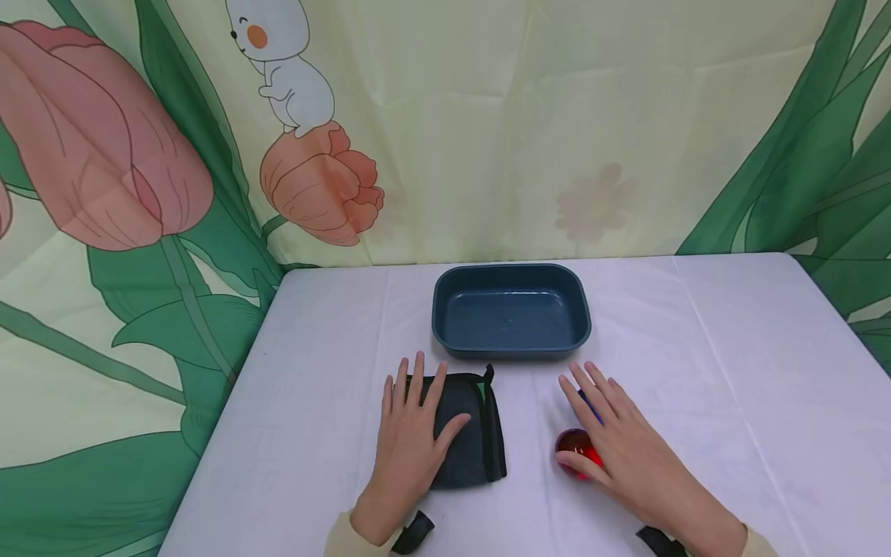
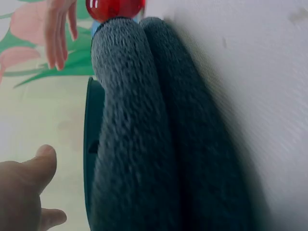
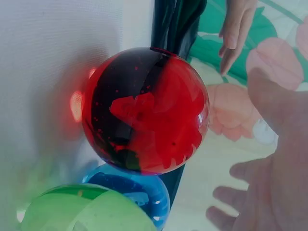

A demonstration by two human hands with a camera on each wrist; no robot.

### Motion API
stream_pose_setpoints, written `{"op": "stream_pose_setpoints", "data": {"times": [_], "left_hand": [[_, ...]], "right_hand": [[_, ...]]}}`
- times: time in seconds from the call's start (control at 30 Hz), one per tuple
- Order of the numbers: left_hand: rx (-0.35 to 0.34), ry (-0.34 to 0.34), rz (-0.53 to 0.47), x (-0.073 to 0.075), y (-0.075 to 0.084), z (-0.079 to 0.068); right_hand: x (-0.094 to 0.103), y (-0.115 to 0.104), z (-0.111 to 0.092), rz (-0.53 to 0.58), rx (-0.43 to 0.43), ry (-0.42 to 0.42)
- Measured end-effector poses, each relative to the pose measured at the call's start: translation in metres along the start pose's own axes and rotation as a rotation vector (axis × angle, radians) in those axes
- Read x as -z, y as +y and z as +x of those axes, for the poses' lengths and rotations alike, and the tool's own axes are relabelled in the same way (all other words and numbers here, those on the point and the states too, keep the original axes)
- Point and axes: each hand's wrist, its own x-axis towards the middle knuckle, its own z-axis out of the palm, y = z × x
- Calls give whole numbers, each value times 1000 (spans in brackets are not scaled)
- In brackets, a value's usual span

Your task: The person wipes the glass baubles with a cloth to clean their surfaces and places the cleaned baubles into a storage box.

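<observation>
My left hand (image 1: 409, 442) is spread flat above the left side of a dark grey zip pouch (image 1: 465, 449), fingers straight. The left wrist view shows the pouch's fuzzy, rounded edge (image 2: 130, 110) close up, with thumb and fingertips held off it. My right hand (image 1: 629, 449) hovers palm down, fingers extended, above a clear red ball (image 1: 575, 441). A blue ball (image 3: 139, 190) and a green ball (image 3: 86, 209) lie beside the red one in the right wrist view. From the head camera, the right hand hides the green ball and most of the blue one.
A dark blue rectangular basin (image 1: 511, 352) stands at the table's back, beyond both hands. White cloth (image 1: 696, 348) covers the table. Behind it hangs a curtain (image 1: 487, 155) printed with flowers and an animal. Black straps (image 1: 414, 532) circle the wrists.
</observation>
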Motion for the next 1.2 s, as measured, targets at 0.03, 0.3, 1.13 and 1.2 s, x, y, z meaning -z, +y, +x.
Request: {"op": "stream_pose_setpoints", "data": {"times": [0.03,0.3,1.13,1.2], "left_hand": [[5,7,-10,0,-2,0],[33,81,-95,1,-15,-3],[200,64,-118,-8,-46,-17],[221,54,-140,-7,-46,-17]], "right_hand": [[0,0,-1,10,6,-1],[-2,5,-5,38,79,23],[-7,11,-8,35,274,-12],[-7,12,-9,33,291,3]]}}
